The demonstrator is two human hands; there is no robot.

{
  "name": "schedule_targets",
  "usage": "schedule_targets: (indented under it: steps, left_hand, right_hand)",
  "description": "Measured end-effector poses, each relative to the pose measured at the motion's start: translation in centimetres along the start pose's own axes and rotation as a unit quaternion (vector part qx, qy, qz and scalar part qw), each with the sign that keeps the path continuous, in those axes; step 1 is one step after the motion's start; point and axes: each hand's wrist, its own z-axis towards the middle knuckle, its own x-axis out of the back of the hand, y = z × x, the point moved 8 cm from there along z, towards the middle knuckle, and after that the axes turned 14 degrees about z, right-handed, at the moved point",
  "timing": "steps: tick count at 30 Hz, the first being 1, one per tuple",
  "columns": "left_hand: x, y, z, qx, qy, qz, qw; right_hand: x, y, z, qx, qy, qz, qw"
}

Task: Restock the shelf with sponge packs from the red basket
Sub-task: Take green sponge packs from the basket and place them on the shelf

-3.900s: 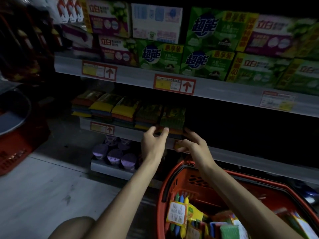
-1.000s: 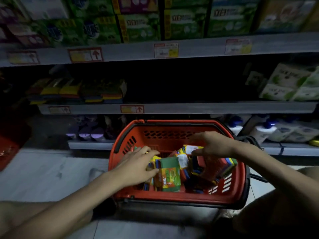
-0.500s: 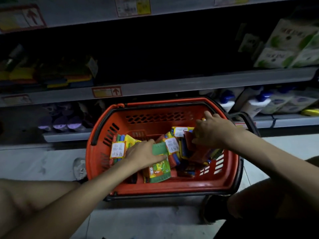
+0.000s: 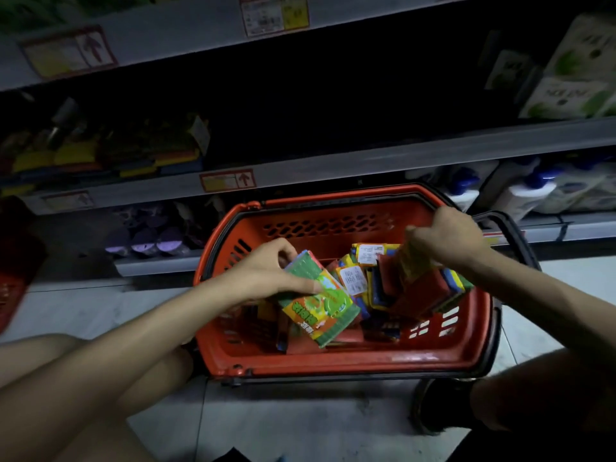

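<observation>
Here, over the red basket (image 4: 333, 365) at lower centre, the left hand (image 4: 266, 275) is gripping a green sponge pack (image 4: 320, 306) while the right hand (image 4: 446, 238) is pinching a red pack (image 4: 424, 288) by its top edge, a thin hold probably risking a drop short of the shelf (image 4: 333, 165) above.

A single wide-angle view from the person's head, held low near the floor (image 4: 300, 421), looks forward and steeply down into the red basket (image 4: 333, 365) close below, with the shelf (image 4: 383, 160) edges bowing across the top just beyond it.
</observation>
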Motion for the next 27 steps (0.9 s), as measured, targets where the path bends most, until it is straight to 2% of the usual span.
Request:
schedule_targets:
  steps: [3,5,8,11,15,17,20,22,24,27]
  left_hand:
    - [0.2,-1.2,-1.5,0.049,-0.004,-0.129,0.990]
    - [-1.1,-2.7,-2.0,0.091,-0.005,-0.224,0.970]
    - [-3.8,-4.2,-2.2,0.155,-0.006,-0.345,0.926]
    - [-5.0,-4.8,-1.9,0.186,0.019,-0.427,0.885]
    - [-4.5,-4.8,-1.4,0.173,0.023,-0.458,0.872]
    - [-4.2,-4.7,-1.6,0.173,0.022,-0.477,0.862]
    - [-4.2,-4.6,-2.0,0.170,0.021,-0.501,0.848]
    - [-4.1,-4.3,-2.2,0.167,0.022,-0.507,0.845]
    - [-3.9,-4.0,-2.3,0.165,0.028,-0.513,0.842]
    - [-3.3,-3.8,-2.3,0.164,0.043,-0.527,0.832]
  right_hand:
    - [-0.6,0.6,0.2,-0.029,-0.033,0.078,0.996]
    - [-1.5,0.9,0.4,-0.009,-0.047,0.108,0.993]
    - [-2.3,0.7,-0.1,0.045,-0.057,0.083,0.994]
    - [-3.2,0.6,-0.6,0.043,-0.104,0.056,0.992]
    - [-5.3,0.5,-2.4,0.048,-0.171,-0.115,0.977]
    - [-6.5,0.7,-3.3,0.061,-0.201,-0.141,0.968]
    - [-7.2,0.5,-3.9,0.071,-0.244,-0.122,0.960]
    - [-7.0,0.0,-4.0,0.016,-0.285,-0.046,0.957]
    - [-6.8,-1.0,-4.5,-0.013,-0.341,0.039,0.939]
    - [-6.0,-1.7,-4.5,0.000,-0.371,0.048,0.927]
